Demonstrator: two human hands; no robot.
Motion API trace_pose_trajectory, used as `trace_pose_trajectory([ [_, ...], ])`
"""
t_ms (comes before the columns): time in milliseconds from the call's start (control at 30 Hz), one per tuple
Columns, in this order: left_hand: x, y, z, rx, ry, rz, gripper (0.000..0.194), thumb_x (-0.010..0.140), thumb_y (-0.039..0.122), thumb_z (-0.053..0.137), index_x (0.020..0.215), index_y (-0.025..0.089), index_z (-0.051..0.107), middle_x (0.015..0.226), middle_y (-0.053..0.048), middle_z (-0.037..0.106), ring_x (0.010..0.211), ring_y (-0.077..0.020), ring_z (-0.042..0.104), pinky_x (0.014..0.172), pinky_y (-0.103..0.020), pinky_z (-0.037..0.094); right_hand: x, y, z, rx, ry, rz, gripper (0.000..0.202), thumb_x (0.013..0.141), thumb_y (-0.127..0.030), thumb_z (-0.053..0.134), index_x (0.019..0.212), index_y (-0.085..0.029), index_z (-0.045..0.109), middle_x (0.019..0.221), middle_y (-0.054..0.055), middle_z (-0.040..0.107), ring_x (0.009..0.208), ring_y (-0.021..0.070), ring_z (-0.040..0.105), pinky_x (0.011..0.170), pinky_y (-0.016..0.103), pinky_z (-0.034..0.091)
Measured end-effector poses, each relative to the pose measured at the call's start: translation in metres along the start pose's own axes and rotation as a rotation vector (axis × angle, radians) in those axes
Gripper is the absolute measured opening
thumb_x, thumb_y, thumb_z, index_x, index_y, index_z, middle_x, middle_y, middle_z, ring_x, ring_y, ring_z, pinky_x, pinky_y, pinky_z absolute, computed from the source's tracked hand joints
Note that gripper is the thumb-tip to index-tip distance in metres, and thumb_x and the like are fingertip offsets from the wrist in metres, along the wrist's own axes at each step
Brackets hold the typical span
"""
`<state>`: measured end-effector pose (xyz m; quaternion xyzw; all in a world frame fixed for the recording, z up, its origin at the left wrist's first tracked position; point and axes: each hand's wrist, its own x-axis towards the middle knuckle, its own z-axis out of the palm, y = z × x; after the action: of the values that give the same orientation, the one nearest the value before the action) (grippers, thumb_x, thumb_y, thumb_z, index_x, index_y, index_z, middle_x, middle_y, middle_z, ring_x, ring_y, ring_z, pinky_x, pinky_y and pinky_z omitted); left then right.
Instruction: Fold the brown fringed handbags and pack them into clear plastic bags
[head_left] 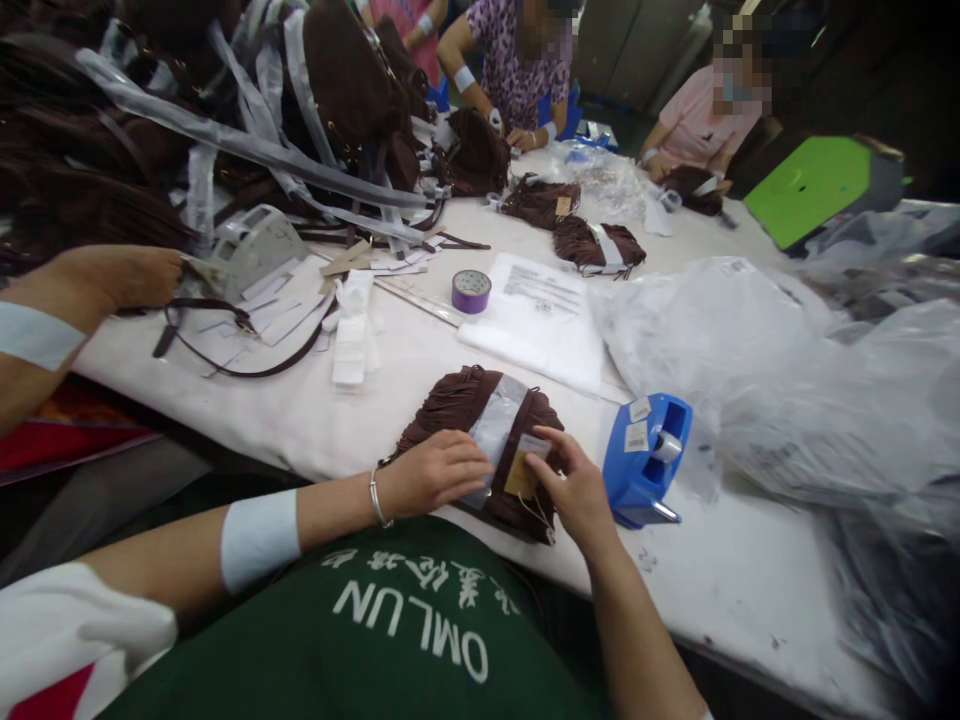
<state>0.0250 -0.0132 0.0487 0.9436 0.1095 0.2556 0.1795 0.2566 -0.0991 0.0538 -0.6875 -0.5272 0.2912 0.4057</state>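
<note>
A folded dark brown fringed bag (450,405) lies on the white table in front of me, wrapped with a pale translucent band (501,405). My left hand (439,472) rests on its near left part, fingers stretched out flat and reaching the band. On the bag's right side is a tan hang tag (523,473) in what looks like a clear sleeve, with a thin string trailing below. Thumb and forefinger of my right hand (576,487) hold the tag at its upper right edge. A blue tape dispenser (645,455) stands just right of that hand.
A purple tape roll (471,292) sits beside stacked clear plastic bags (536,320). White labels (352,335) lie left of them. Brown bags (345,90) pile up at back left. Loose plastic (825,370) covers the right. A co-worker's hand (142,275) reaches in from the left; other people work opposite.
</note>
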Motion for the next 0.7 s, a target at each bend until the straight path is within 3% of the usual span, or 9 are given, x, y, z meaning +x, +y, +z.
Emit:
trace_pose_trajectory([
  [67,-0.002,-0.012,-0.015,0.028,0.110,-0.155,0.026,0.092,0.022,0.052,0.116,0.018,0.060,0.118,-0.009,0.062,0.112,-0.0215,0.051,0.100,-0.040,0.040,0.008,0.001,0.016,-0.174,0.037,-0.108,0.043,0.081,-0.038,0.060,0.121,-0.024,0.057,0.114,0.007,0.063,0.105,0.0226,0.056,0.095,0.044,0.044],
  [133,0.002,-0.023,-0.023,0.049,0.190,-0.265,0.027,0.093,0.020,0.049,0.118,0.020,0.059,0.125,-0.009,0.058,0.118,-0.0218,0.048,0.102,-0.042,0.037,0.013,0.002,0.021,-0.265,0.155,-0.172,0.041,0.085,-0.036,0.055,0.124,-0.023,0.055,0.121,0.008,0.059,0.114,0.0226,0.051,0.102,0.046,0.039],
  [267,0.031,-0.049,-0.018,0.060,0.252,-0.381,0.031,0.093,0.024,0.048,0.123,0.020,0.055,0.126,-0.007,0.058,0.119,-0.0211,0.047,0.105,-0.042,0.034,0.031,0.000,0.015,-0.318,0.286,-0.191,0.038,0.091,-0.035,0.044,0.126,-0.022,0.052,0.126,0.008,0.056,0.118,0.0203,0.048,0.104,0.043,0.037],
  [367,0.053,-0.071,-0.004,0.040,0.186,-0.511,0.035,0.090,0.030,0.054,0.123,0.017,0.055,0.121,-0.008,0.061,0.113,-0.0228,0.051,0.099,-0.041,0.038,0.057,0.002,0.016,-0.371,0.217,-0.219,0.042,0.092,-0.036,0.041,0.130,-0.020,0.048,0.131,0.010,0.053,0.126,0.0216,0.042,0.107,0.045,0.032],
  [467,0.061,-0.090,0.004,-0.038,0.055,-0.600,0.035,0.087,0.035,0.059,0.118,0.019,0.060,0.114,-0.006,0.065,0.104,-0.0225,0.057,0.093,-0.038,0.042,0.081,0.013,0.021,-0.449,0.039,-0.210,0.045,0.088,-0.042,0.048,0.128,-0.021,0.051,0.127,0.010,0.057,0.123,0.0260,0.045,0.106,0.051,0.028],
  [567,0.057,-0.102,0.000,-0.109,-0.029,-0.591,0.033,0.086,0.041,0.061,0.112,0.022,0.063,0.106,-0.004,0.068,0.097,-0.0212,0.060,0.092,-0.036,0.042,0.091,0.028,0.019,-0.457,-0.083,-0.130,0.047,0.080,-0.052,0.057,0.115,-0.021,0.058,0.109,0.009,0.065,0.102,0.0270,0.056,0.097,0.049,0.037],
  [700,0.052,-0.112,-0.003,-0.138,-0.099,-0.603,0.036,0.084,0.045,0.062,0.107,0.018,0.063,0.095,-0.006,0.068,0.091,-0.0216,0.061,0.087,-0.035,0.042,0.088,0.041,0.015,-0.321,-0.128,0.023,0.043,0.079,-0.055,0.057,0.107,-0.023,0.060,0.096,0.006,0.066,0.089,0.0232,0.059,0.084,0.040,0.045],
])
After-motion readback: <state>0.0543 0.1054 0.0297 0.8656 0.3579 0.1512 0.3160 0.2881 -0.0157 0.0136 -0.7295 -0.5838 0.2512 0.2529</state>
